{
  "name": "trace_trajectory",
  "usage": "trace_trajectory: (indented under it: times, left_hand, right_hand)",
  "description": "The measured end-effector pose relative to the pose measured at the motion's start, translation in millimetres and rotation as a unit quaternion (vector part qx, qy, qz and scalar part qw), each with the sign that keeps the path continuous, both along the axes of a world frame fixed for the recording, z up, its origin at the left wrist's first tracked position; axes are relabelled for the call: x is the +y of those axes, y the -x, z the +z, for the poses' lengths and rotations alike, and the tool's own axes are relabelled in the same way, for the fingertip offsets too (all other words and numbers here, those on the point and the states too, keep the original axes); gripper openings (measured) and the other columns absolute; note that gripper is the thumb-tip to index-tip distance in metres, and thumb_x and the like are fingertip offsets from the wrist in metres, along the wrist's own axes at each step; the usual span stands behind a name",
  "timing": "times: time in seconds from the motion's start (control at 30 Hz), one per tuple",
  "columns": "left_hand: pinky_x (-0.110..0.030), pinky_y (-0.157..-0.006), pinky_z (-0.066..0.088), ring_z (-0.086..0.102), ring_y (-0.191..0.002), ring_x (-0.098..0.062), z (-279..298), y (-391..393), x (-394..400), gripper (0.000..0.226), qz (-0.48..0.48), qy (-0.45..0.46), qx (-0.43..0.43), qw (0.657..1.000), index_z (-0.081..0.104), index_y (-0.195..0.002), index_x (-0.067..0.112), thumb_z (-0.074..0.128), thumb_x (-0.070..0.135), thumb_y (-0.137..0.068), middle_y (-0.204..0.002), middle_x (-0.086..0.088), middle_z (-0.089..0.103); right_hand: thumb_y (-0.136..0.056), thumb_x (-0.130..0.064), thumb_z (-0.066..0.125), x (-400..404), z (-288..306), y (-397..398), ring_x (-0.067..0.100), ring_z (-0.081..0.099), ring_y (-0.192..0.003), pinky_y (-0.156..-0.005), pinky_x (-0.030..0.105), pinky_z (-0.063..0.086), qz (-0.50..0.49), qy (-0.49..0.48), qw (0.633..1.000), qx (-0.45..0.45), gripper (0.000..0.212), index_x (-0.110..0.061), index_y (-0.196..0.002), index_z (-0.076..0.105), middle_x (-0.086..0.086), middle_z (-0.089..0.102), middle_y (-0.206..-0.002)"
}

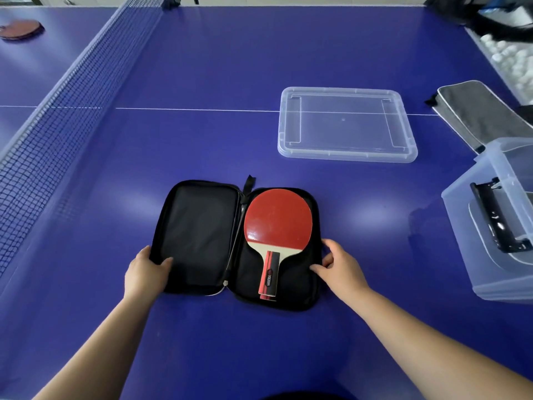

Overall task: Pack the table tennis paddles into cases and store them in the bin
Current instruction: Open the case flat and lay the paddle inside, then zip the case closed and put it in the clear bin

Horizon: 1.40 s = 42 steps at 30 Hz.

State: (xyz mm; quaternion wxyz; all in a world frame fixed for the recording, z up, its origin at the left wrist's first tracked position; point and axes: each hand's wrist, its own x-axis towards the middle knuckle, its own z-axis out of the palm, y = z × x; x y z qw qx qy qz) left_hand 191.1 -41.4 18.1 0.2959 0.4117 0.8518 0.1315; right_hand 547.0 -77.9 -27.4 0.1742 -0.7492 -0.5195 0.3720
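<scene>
Left hand [147, 269] grips the lower left edge of the open black case [235, 243]: thumb curled over the rim onto the lining, remaining fingers hidden beneath the flap. Right hand [336, 265] pinches the lower right edge of the same case, thumb on the inner side, fingers on the outer rim. Both forearms enter from the bottom of the frame, angled inward toward the center.

The case lies flat and fully unfolded at lower center on the blue table [202, 82], its 2 halves side by side, zipper pull visible at the bottom of the spine. Left half: bare dark lining. Right half: 1 paddle [277, 223], red rubber face up, blade toward the top of the frame, red-and-black handle pointing down.

Clear plastic lid [346, 125] rests flat on the table, upper right of center, well apart from the case. Translucent bin [496, 226] at the right edge, holding a dark object I cannot identify. Grey case [473, 114] above the bin. Net [72, 90] runs diagonally along the left side; a 2nd paddle [20, 29] lies beyond it, upper left.
</scene>
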Motion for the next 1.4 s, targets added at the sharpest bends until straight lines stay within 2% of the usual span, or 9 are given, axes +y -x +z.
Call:
trace_trajectory:
  times: [0.13, 0.3, 0.47, 0.63, 0.73, 0.83, 0.97, 1.07, 1.4]
  left_hand:
    - [-0.036, -0.066, 0.042, 0.059, -0.090, -0.038, 3.6, 0.5, 0.4, 0.019, 0.015, -0.047, -0.007, 0.999, 0.062, -0.103, 0.009, 0.055, 0.008, -0.086, -0.100, -0.008, 0.067]
    - [-0.028, -0.080, 0.042, 0.058, -0.096, -0.019, 40.6, -14.7, -8.7, 0.049, 0.073, -0.194, -0.040, 0.977, 0.068, -0.113, 0.032, 0.042, 0.004, -0.081, -0.111, 0.005, 0.062]
    - [0.002, -0.070, 0.037, 0.059, -0.087, 0.007, 87.8, -71.0, -30.0, 0.039, -0.014, -0.283, -0.143, 0.948, 0.069, -0.111, 0.032, 0.057, 0.003, -0.089, -0.103, 0.017, 0.059]
    - [-0.003, -0.081, 0.041, 0.059, -0.095, 0.004, 85.5, -117.2, -46.3, 0.043, -0.142, -0.295, -0.188, 0.926, 0.069, -0.115, 0.029, 0.067, 0.000, -0.084, -0.104, 0.020, 0.060]
    - [-0.009, -0.087, 0.043, 0.057, -0.101, 0.000, 77.8, -132.0, -50.4, 0.049, -0.251, -0.264, -0.187, 0.912, 0.064, -0.125, 0.029, 0.073, 0.009, -0.082, -0.110, 0.022, 0.057]
    - [-0.008, -0.090, 0.041, 0.053, -0.104, 0.003, 73.7, -132.0, -43.9, 0.051, -0.323, -0.228, -0.202, 0.896, 0.059, -0.127, 0.034, 0.077, 0.024, -0.080, -0.114, 0.025, 0.054]
    - [-0.005, -0.076, 0.041, 0.058, -0.096, 0.002, 57.4, -109.7, -11.9, 0.036, -0.222, -0.166, -0.191, 0.941, 0.063, -0.119, 0.035, 0.072, 0.031, -0.084, -0.114, 0.022, 0.058]
    - [-0.017, -0.079, 0.040, 0.057, -0.094, -0.001, 38.8, -90.8, 15.8, 0.044, -0.147, -0.085, -0.171, 0.971, 0.058, -0.130, 0.025, 0.066, 0.033, -0.088, -0.126, 0.011, 0.060]
    - [-0.032, -0.092, 0.046, 0.060, -0.107, -0.015, -4.7, -99.0, 57.2, 0.063, -0.117, 0.035, -0.237, 0.964, 0.041, -0.144, 0.021, 0.063, 0.044, -0.089, -0.125, 0.007, 0.062]
  right_hand:
    - [-0.083, -0.034, 0.071, -0.3, 5.2, 2.5, 0.010, 0.058, -0.084, -0.071, 0.027, 0.047, -0.046, -0.008, 0.999, -0.006, 0.066, -0.025, -0.141, 0.040, -0.007, 0.061, -0.091]
    - [-0.083, -0.025, 0.072, 4.9, 27.2, 18.4, 0.007, 0.055, -0.080, -0.063, 0.015, 0.039, -0.108, -0.111, 0.988, -0.003, 0.053, -0.023, -0.132, 0.050, -0.005, 0.053, -0.103]
    - [-0.084, -0.028, 0.072, 26.2, 70.4, 57.6, 0.008, 0.063, -0.081, -0.072, 0.019, 0.051, -0.096, -0.133, 0.976, 0.141, 0.035, -0.030, -0.117, 0.058, -0.006, 0.066, -0.094]
    - [-0.091, -0.038, 0.061, 42.0, 112.2, 87.4, 0.004, 0.068, -0.071, -0.064, 0.017, 0.049, -0.077, -0.121, 0.961, 0.235, 0.014, -0.026, -0.091, 0.067, -0.006, 0.072, -0.087]
    - [-0.082, -0.038, 0.070, 45.9, 119.5, 88.5, 0.012, 0.068, -0.074, -0.069, 0.027, 0.052, -0.083, -0.117, 0.968, 0.207, 0.019, -0.019, -0.084, 0.067, -0.001, 0.072, -0.080]
    - [-0.076, -0.023, 0.076, 45.6, 110.3, 75.5, 0.015, 0.067, -0.073, -0.069, 0.031, 0.055, -0.123, -0.097, 0.971, 0.183, 0.017, -0.026, -0.084, 0.061, -0.004, 0.070, -0.078]
    - [-0.080, -0.018, 0.070, 39.3, 92.5, 47.0, 0.014, 0.066, -0.075, -0.068, 0.028, 0.051, -0.186, -0.071, 0.966, 0.165, 0.019, -0.019, -0.099, 0.066, -0.005, 0.070, -0.083]
    - [-0.083, -0.016, 0.067, 35.7, 72.6, 31.1, 0.013, 0.066, -0.084, -0.078, 0.032, 0.053, -0.214, -0.038, 0.964, 0.153, 0.013, -0.021, -0.094, 0.065, -0.007, 0.069, -0.087]
    - [-0.088, -0.018, 0.062, 32.0, 25.7, 22.8, 0.018, 0.064, -0.092, -0.081, 0.035, 0.051, -0.255, 0.017, 0.956, 0.143, 0.016, -0.018, -0.103, 0.063, -0.003, 0.067, -0.097]
